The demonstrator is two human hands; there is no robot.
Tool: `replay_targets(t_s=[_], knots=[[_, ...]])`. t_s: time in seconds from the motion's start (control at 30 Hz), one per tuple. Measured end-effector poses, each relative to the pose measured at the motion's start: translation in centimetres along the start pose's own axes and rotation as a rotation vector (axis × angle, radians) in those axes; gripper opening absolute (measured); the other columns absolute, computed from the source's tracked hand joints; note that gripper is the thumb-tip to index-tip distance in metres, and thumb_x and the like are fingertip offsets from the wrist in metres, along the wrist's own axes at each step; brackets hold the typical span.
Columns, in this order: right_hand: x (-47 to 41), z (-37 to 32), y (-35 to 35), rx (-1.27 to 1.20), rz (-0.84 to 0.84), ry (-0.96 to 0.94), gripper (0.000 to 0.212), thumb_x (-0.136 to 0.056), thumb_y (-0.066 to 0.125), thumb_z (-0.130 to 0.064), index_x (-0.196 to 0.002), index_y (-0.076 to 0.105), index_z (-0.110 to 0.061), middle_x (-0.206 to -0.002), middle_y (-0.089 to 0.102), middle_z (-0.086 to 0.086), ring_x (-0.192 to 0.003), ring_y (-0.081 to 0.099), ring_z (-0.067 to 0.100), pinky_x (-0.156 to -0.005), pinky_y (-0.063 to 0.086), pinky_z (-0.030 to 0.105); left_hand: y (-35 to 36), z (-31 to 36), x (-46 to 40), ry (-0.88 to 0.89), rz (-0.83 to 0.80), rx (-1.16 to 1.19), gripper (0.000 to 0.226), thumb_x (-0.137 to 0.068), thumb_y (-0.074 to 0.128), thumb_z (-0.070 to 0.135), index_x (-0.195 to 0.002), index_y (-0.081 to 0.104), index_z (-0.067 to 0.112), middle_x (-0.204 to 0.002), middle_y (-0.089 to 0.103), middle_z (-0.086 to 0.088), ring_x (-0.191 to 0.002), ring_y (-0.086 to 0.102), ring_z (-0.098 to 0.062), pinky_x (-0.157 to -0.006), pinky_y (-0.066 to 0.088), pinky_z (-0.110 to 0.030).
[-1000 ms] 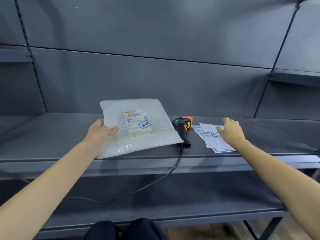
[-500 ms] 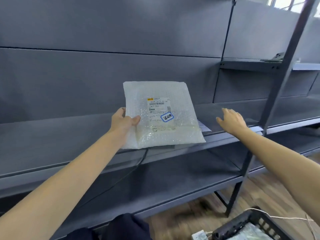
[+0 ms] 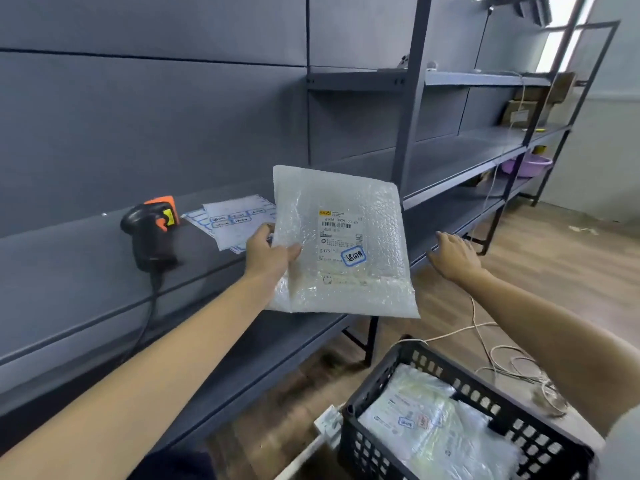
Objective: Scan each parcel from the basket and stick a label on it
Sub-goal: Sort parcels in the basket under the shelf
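My left hand (image 3: 268, 256) grips the left edge of a bubble-wrap parcel (image 3: 360, 209) and holds it in the air off the shelf edge. The parcel carries a white shipping label and a small blue-bordered sticker (image 3: 353, 255). My right hand (image 3: 453, 252) hovers to the right of the parcel, fingers spread, holding nothing. A black and orange barcode scanner (image 3: 150, 230) stands on the grey shelf (image 3: 69, 271). Sheets of blue-bordered labels (image 3: 232, 220) lie beside the scanner. A black plastic basket (image 3: 485, 403) on the floor at the lower right holds more parcels (image 3: 426, 420).
The scanner's black cable (image 3: 142, 327) hangs down over the shelf edge. White cables (image 3: 502, 358) lie coiled on the wooden floor by the basket. A shelf upright (image 3: 407, 98) rises behind the parcel. A purple basin (image 3: 524, 166) and cardboard boxes (image 3: 526, 109) sit on far shelves.
My left hand lifted the parcel off the shelf and carried it right, beyond the shelf edge. My view swung right and down, bringing the basket in. My right hand left the label sheets.
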State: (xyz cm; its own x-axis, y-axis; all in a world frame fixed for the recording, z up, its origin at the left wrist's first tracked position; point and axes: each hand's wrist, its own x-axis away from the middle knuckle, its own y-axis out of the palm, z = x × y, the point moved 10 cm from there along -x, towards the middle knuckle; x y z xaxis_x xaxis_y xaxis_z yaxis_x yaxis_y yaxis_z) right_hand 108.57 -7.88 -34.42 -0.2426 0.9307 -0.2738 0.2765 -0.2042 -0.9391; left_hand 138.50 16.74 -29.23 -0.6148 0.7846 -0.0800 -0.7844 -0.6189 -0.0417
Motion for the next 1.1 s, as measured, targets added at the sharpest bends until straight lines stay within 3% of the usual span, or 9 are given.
replay_targets(t_s=[0.5, 0.57, 0.63, 0.7, 0.73, 0.83, 0.9, 0.97, 1.1], knots=[[9.8, 15.4, 16.1, -0.262, -0.247, 0.394, 0.051, -0.093, 0.054, -0.022, -0.140, 0.041, -0.006, -0.136, 0.051, 0.021, -0.121, 0.051, 0.038, -0.094, 0.041, 0.045, 14.4, -16.9, 4.1, -0.198, -0.273, -0.197, 0.023, -0.082, 0.067, -0.003, -0.096, 0.057, 0.013, -0.095, 0.066, 0.000, -0.085, 0.063, -0.016, -0.072, 0.052, -0.028], [11.1, 16.7, 18.9, -0.392, -0.292, 0.433, 0.045, -0.091, 0.056, -0.025, -0.133, 0.050, -0.010, -0.125, 0.059, 0.018, -0.114, 0.055, 0.033, -0.091, 0.044, 0.041, 14.9, -20.1, 5.3, -0.276, -0.285, -0.211, 0.021, -0.083, 0.066, -0.002, -0.096, 0.058, 0.012, -0.094, 0.066, 0.000, -0.084, 0.063, -0.015, -0.069, 0.052, -0.026], [12.8, 18.4, 22.7, -0.505, -0.406, 0.517, 0.026, -0.092, 0.049, -0.041, -0.103, 0.066, -0.025, -0.096, 0.064, 0.007, -0.094, 0.056, 0.025, -0.076, 0.043, 0.032, 15.0, -23.0, 6.2, -0.340, -0.281, -0.229, 0.018, -0.084, 0.065, -0.001, -0.097, 0.058, 0.009, -0.093, 0.066, 0.000, -0.083, 0.062, -0.014, -0.067, 0.051, -0.026], [14.6, 18.6, 25.2, -0.594, -0.502, 0.501, 0.040, -0.096, 0.042, -0.050, -0.083, 0.069, -0.023, -0.084, 0.064, 0.005, -0.084, 0.056, 0.026, -0.067, 0.042, 0.029, 15.0, -25.6, 7.0, -0.395, -0.271, -0.253, 0.016, -0.085, 0.065, 0.000, -0.096, 0.057, 0.008, -0.092, 0.064, 0.001, -0.082, 0.061, -0.012, -0.062, 0.048, -0.026], [16.0, 16.9, 25.0, -0.617, -0.594, 0.487, 0.044, -0.098, 0.038, -0.052, -0.091, 0.069, -0.021, -0.090, 0.066, 0.006, -0.085, 0.059, 0.025, -0.070, 0.045, 0.030, 14.9, -26.7, 7.4, -0.420, -0.258, -0.259, 0.015, -0.086, 0.065, 0.000, -0.095, 0.057, 0.009, -0.092, 0.064, 0.001, -0.081, 0.061, -0.012, -0.061, 0.046, -0.025], [18.7, 11.6, 25.8, -0.740, -0.820, 0.231, 0.059, -0.087, 0.016, -0.062, -0.121, 0.051, -0.029, -0.099, 0.060, -0.023, -0.077, 0.062, -0.013, -0.082, 0.043, 0.016, 14.6, -29.9, 8.7, -0.527, -0.185, -0.236, 0.017, -0.085, 0.065, -0.001, -0.098, 0.057, 0.007, -0.092, 0.065, -0.001, -0.081, 0.062, -0.016, -0.060, 0.047, -0.025], [20.1, 9.9, 25.9, -0.909, -0.922, 0.270, 0.037, -0.081, 0.017, -0.060, -0.109, 0.035, -0.043, -0.084, 0.049, -0.036, -0.059, 0.048, -0.029, -0.065, 0.038, 0.000, 14.8, -31.6, 9.6, -0.596, -0.130, -0.187, 0.018, -0.085, 0.064, -0.001, -0.098, 0.055, 0.008, -0.092, 0.065, -0.002, -0.078, 0.062, -0.015, -0.062, 0.049, -0.025], [21.5, 10.3, 27.4, -0.885, -1.052, 0.260, 0.030, -0.095, 0.039, -0.048, -0.093, 0.055, -0.023, -0.075, 0.054, -0.009, -0.050, 0.056, -0.003, -0.052, 0.045, 0.009, 15.1, -32.9, 10.2, -0.634, -0.095, -0.175, 0.017, -0.087, 0.063, 0.000, -0.092, 0.053, 0.012, -0.091, 0.064, -0.002, -0.080, 0.062, -0.018, -0.066, 0.052, -0.030], [21.7, 10.4, 27.2, -1.029, -1.165, 0.354, 0.031, -0.101, 0.047, -0.025, -0.105, 0.061, 0.003, -0.100, 0.063, 0.028, -0.081, 0.066, 0.032, -0.071, 0.053, 0.034, 16.2, -34.6, 10.9, -0.666, -0.154, -0.159, 0.023, -0.085, 0.069, 0.008, -0.099, 0.051, 0.012, -0.100, 0.065, -0.005, -0.090, 0.064, -0.023, -0.084, 0.054, -0.043]])
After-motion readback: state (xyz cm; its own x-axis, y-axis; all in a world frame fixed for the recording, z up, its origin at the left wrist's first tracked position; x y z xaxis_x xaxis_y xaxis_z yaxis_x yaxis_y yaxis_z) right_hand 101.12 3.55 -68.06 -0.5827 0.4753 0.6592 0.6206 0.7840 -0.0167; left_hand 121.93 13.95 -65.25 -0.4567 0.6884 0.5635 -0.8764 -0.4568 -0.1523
